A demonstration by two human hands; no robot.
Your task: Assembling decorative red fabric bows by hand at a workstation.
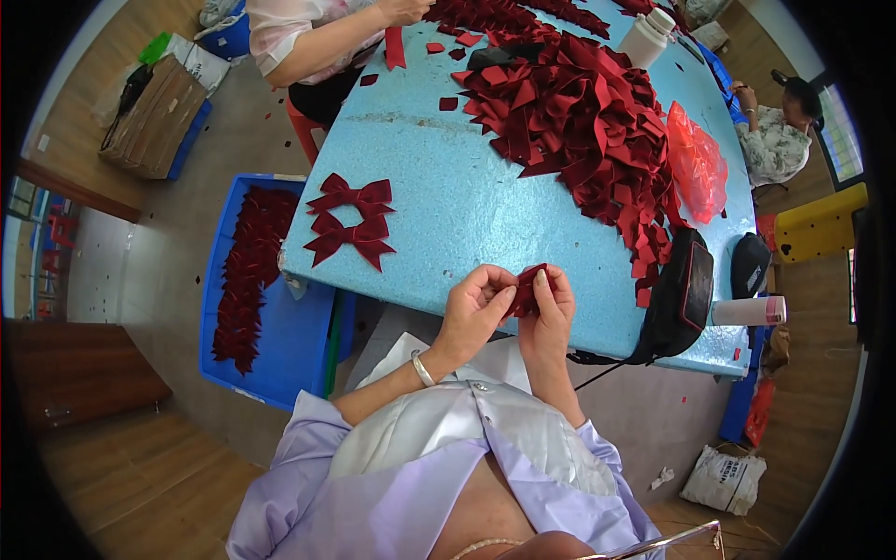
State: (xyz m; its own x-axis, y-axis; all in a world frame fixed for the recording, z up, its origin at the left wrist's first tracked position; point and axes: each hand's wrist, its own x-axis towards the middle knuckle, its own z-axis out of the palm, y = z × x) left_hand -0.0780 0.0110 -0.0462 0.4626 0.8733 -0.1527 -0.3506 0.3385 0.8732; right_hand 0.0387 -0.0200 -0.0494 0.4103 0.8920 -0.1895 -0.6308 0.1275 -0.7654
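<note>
At the table's near edge, my left hand and my right hand pinch a small folded piece of dark red ribbon between them. The fingers hide much of its shape. To the left of my hands lie two finished-looking dark red bows, one nearer me than the other, on the blue tabletop. Beyond my hands, a big heap of red ribbon pieces spreads over the table, its tail coming down on the right.
Left of the table stands a blue bin with rows of red bows. A black pouch, a pink-white bottle and a red plastic bag are on the right. A white bottle stands farther back. Two people sit around the table.
</note>
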